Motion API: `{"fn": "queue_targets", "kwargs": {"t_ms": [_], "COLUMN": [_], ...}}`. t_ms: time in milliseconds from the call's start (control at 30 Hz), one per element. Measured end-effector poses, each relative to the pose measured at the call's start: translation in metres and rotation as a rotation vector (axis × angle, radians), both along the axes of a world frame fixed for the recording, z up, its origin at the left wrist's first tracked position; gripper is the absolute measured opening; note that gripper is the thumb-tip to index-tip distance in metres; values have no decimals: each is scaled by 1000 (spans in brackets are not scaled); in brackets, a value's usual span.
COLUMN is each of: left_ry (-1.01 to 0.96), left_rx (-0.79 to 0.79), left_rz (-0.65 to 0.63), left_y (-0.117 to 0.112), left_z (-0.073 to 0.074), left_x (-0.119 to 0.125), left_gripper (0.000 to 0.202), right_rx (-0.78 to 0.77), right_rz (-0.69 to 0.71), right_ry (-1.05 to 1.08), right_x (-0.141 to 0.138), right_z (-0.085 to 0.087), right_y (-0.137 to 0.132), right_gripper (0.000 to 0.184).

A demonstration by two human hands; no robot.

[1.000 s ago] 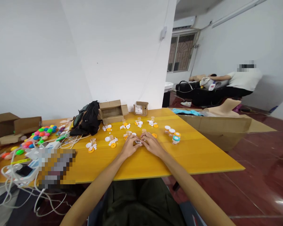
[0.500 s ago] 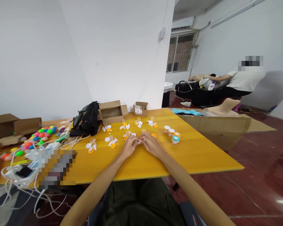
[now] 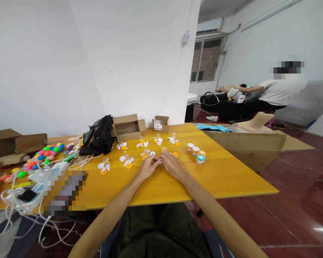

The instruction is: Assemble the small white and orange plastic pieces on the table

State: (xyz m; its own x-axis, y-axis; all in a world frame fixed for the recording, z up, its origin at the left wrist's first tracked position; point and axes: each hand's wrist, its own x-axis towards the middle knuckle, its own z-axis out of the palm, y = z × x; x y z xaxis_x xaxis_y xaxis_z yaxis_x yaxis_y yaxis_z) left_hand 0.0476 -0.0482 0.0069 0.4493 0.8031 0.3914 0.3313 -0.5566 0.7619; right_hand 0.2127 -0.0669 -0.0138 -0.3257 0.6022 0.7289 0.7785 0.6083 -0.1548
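My left hand (image 3: 148,166) and my right hand (image 3: 172,165) meet fingertip to fingertip over the yellow table (image 3: 226,175), both with fingers curled around small white pieces that I cannot make out. Around them lie groups of small clear cups, white discs and orange lids (image 3: 129,166). Just right of my right hand stand capped little jars (image 3: 196,150), one with a teal lid (image 3: 200,159).
Two open cardboard boxes (image 3: 127,127) and a black bag (image 3: 99,138) sit at the table's far edge. Colourful balls (image 3: 47,152), white cables (image 3: 16,200) and devices crowd the left end. A large flat carton (image 3: 253,143) lies right of the table. A person (image 3: 280,91) sits far right.
My hands have stayed at the same spot; the fingers have drawn slightly closer together around the small pieces. The view has barely shifted.
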Motion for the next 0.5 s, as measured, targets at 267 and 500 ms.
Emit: {"fn": "queue_targets", "kwargs": {"t_ms": [267, 500], "left_ry": [-2, 17], "left_rx": [-14, 9], "left_rz": [-9, -1], "left_y": [1, 2], "left_z": [0, -3], "left_x": [1, 0], "left_gripper": [14, 12], "right_rx": [-2, -2], "right_rz": [-33, -67], "right_ry": [-23, -68], "right_x": [-1, -2], "right_z": [-1, -1], "right_y": [-1, -1], "right_gripper": [24, 23]}}
